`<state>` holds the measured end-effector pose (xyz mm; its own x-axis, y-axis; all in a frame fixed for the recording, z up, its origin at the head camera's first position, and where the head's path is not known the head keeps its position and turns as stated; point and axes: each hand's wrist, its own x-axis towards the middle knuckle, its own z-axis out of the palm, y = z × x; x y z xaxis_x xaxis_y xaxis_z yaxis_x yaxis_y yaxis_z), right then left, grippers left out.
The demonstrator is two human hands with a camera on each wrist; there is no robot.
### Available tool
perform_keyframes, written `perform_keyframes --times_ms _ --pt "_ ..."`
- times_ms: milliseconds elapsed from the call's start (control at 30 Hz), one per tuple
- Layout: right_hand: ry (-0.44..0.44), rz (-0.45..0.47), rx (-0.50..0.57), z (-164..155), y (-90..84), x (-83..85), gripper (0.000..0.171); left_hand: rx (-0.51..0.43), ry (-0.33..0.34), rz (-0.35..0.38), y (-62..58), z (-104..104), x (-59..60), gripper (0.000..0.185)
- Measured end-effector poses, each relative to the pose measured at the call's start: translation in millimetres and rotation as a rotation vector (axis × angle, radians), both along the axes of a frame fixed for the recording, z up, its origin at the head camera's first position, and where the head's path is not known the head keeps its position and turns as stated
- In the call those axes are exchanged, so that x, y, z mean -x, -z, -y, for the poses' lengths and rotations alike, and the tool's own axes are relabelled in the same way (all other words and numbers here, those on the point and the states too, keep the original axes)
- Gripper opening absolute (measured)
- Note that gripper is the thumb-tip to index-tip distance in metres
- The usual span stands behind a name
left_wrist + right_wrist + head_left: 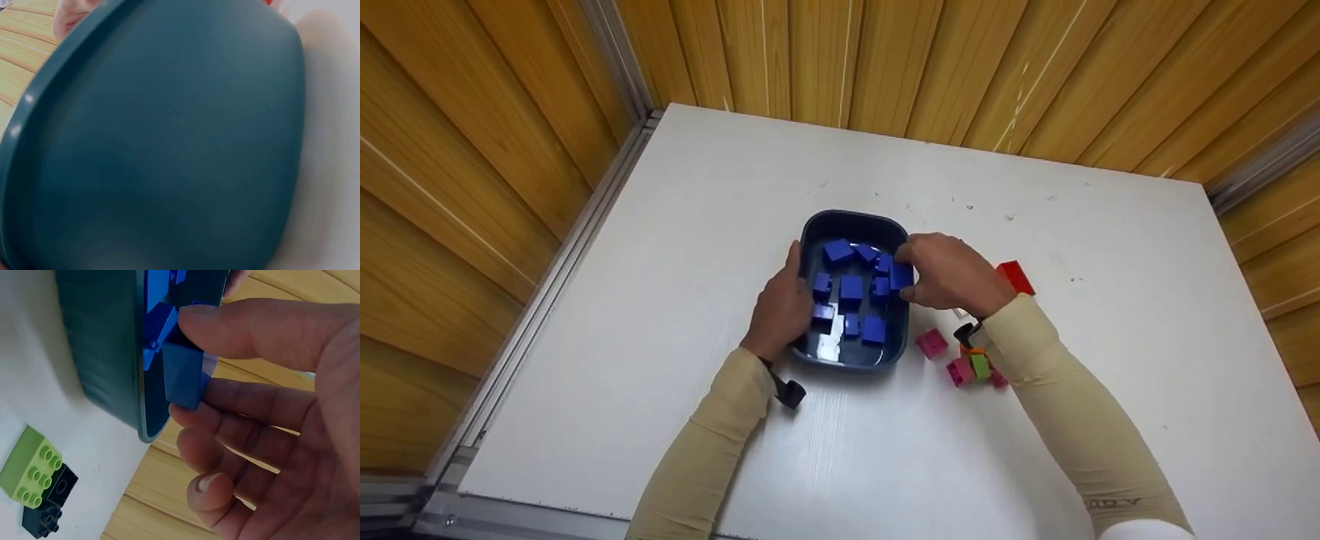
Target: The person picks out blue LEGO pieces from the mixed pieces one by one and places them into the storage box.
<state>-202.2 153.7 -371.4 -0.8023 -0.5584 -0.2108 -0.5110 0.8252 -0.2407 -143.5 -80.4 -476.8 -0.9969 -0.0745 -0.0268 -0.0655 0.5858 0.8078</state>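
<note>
A dark teal-blue plastic bin (847, 367) with several blue building bricks in it stands on the white table. My left hand (781, 311) holds the bin's left side at the rim; in the left wrist view the bin's outer wall (169, 135) covers most of the picture and hides the grip. At the right rim, my right hand (952, 271) pinches a blue brick (183, 377) between thumb and fingers, over the bin's inside. Beneath that brick lie other blue bricks (160, 323). Another blue brick (851, 289) sits mid-bin.
Right of the bin lie pink bricks (932, 343), a green brick (980, 366) and a red brick (1015, 277), partly behind the right arm. Dark bricks (42, 522) show beside the green one in the right wrist view. Wood-look walls (810, 60) border the table.
</note>
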Motion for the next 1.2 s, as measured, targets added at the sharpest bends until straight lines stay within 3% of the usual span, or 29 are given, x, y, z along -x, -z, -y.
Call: perform_keyframes --times_ms 300,800,1100,1200 --pt "-0.081 -0.048 -0.032 13.6 4.3 -5.7 0.033 0.012 -0.006 -0.003 0.7 -1.2 -0.2 0.062" --pt "-0.107 -0.01 -0.075 30.4 6.9 -12.1 0.039 -0.008 0.004 0.008 0.8 -0.2 -0.3 0.063" --pt "-0.27 -0.078 -0.019 34.1 13.6 -13.3 0.029 0.009 0.0 -0.002 0.2 -0.6 1.0 0.062" --pt "-0.285 -0.065 -0.003 36.5 15.0 -13.8 0.028 0.016 -0.003 -0.013 0.8 -0.6 1.3 0.061"
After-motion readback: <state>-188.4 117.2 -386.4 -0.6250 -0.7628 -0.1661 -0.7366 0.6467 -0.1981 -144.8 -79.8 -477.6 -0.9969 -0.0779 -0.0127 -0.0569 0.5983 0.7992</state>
